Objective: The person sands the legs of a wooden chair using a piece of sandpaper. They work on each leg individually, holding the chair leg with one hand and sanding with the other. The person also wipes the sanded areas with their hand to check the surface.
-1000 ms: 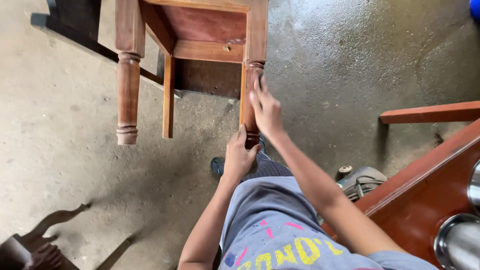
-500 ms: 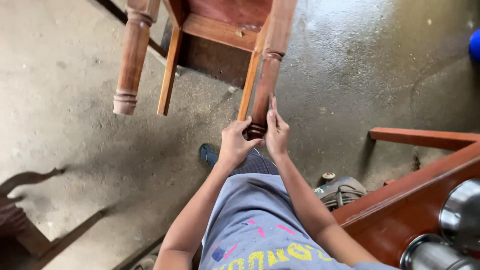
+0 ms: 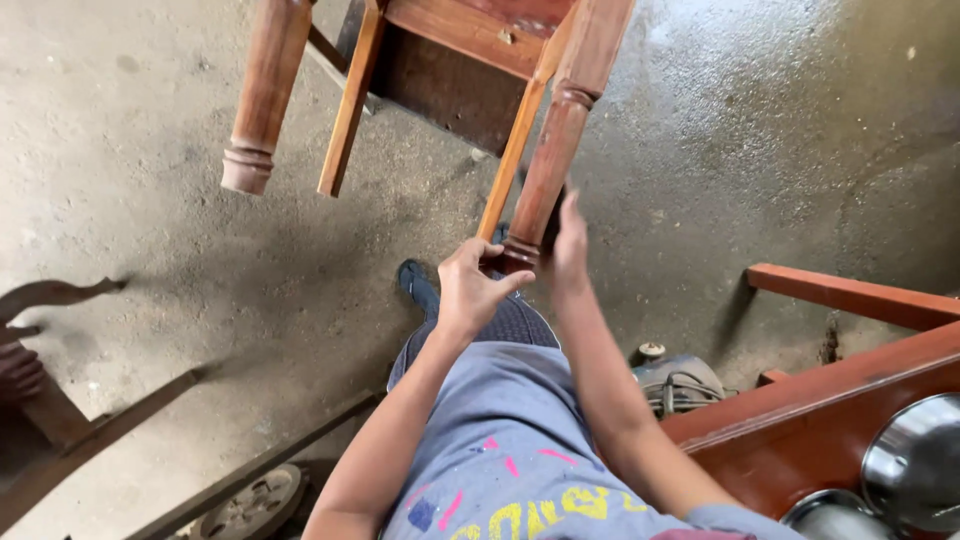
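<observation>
Nearest, grey paint-flecked shirt (image 3: 520,470). Beyond it, left hand (image 3: 467,290) loosely cupped at the ringed foot of a turned, glossy reddish wooden leg (image 3: 548,175), apparently touching but not gripping. Right hand (image 3: 570,240) flat, fingers straight, pressed along that leg's right side. Farther off, second turned leg (image 3: 262,95) above rough concrete floor (image 3: 150,250). Compared with half a second ago, right hand higher up the leg.

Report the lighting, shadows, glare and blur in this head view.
Head view: daylight gives a pale sheen on the concrete floor at upper right; the turned wooden leg casts a soft shadow leftward; the right hand is motion-blurred, the left hand sharper; the steel bowls show bright reflections.
</observation>
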